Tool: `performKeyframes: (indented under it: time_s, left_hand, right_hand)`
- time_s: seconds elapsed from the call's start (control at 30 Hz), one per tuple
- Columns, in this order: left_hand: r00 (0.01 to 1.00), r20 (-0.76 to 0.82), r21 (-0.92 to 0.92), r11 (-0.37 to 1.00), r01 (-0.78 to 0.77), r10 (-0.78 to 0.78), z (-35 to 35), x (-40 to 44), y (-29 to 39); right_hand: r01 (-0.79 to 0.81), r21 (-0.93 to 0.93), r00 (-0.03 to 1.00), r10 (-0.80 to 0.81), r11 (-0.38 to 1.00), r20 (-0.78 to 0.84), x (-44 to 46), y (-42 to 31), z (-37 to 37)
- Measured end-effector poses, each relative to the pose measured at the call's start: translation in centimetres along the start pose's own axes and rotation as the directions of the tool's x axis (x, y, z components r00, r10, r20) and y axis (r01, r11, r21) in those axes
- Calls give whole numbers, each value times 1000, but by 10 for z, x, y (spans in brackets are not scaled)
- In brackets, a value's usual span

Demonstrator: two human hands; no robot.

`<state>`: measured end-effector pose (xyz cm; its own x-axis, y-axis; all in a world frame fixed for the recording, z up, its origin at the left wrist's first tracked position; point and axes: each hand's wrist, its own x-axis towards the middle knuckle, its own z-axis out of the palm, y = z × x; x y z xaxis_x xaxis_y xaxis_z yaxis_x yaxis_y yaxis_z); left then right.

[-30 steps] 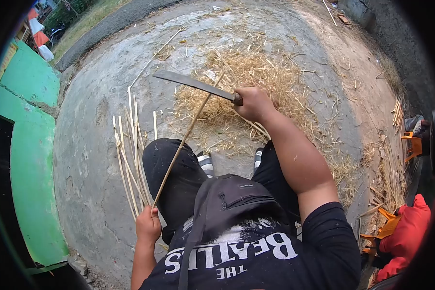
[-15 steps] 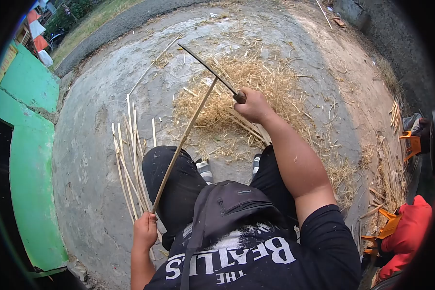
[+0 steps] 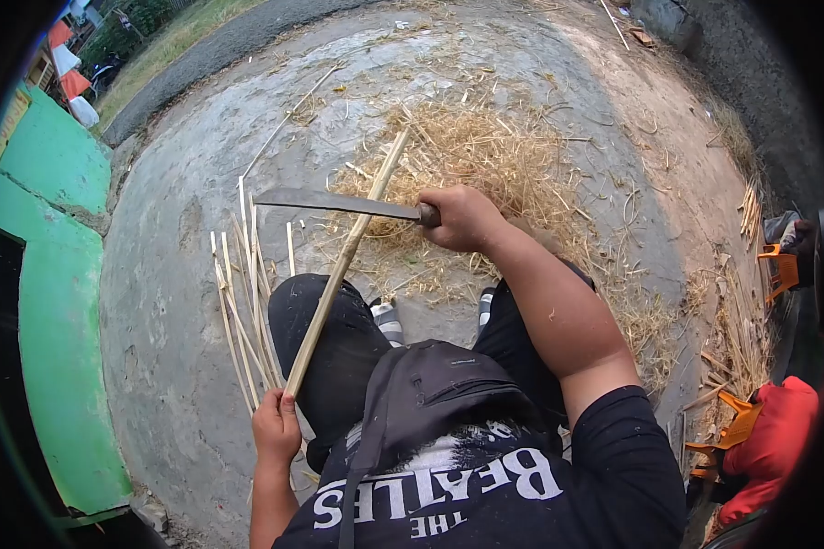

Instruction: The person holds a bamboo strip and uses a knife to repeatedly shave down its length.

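Note:
In the head view my left hand is closed around the lower end of a long bamboo strip. The strip slants up and away to the right, passing over my left knee, with its pale face showing. My right hand grips the wooden handle of a machete. Its long blade points left and crosses the strip in its upper half; whether the edge presses on it I cannot tell. Several thin split strips lie on the ground left of my knee.
A heap of curly shavings spreads over the concrete ground beyond my feet. A green wall stands at the left. Orange plastic chairs and a person's red sleeve are at the right edge, near scattered strips.
My right hand has moved back toward me and slightly left. The machete blade has swung from pointing up and away to pointing left. The strip has turned, showing a broader pale face.

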<state>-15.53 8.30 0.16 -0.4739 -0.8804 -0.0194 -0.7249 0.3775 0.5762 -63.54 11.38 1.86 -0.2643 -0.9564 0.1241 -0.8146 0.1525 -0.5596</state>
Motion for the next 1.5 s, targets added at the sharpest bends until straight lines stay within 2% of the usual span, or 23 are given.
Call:
performKeyframes:
  time_s: [0.17,0.3,0.5,0.63,0.73,0.83,0.97,1.07,1.17,1.3,1.4,1.5]
  left_hand:
    - [997,19,125,989,-74,72,4,3,1]
    - [998,41,174,983,-59,53,3,6,5]
    - [995,21,163,982,-95,93,8,7,0]
    - [997,34,146,986,-77,73,13,5,-4]
    - [997,34,147,986,-78,74,10,5,-3]
    - [995,40,134,986,-98,93,11,5,-5]
    - [995,35,139,985,-102,98,14,3,-6]
    - [995,35,139,985,-100,96,11,4,-2]
    - [995,46,107,990,-90,85,13,7,-5]
    - [996,70,131,990,-59,51,8,5,2]
    - [994,87,112,991,-72,62,4,8,2]
    - [993,97,61,995,-81,75,7,7,-5]
  right_hand:
    - [59,-231,987,-21,971,162,1,-17,4]
    - [-48,-195,989,75,980,130,4,-10,9]
    - [106,-267,987,-68,958,148,-4,-21,14]
    - [-166,-130,970,186,977,156,16,-1,22]
    - [-168,-118,980,179,979,84,12,-15,21]
    - [18,-212,992,9,977,125,0,-35,19]
    - [-55,-214,977,97,975,189,15,-15,30]
    - [-46,-200,982,81,979,169,10,-29,24]
    - [54,-228,993,-28,972,116,4,-39,28]
    - [-176,-161,978,192,971,87,20,-3,27]
    - [-140,-146,985,153,979,76,17,-10,22]
    - [-24,-186,994,43,982,98,9,-30,23]
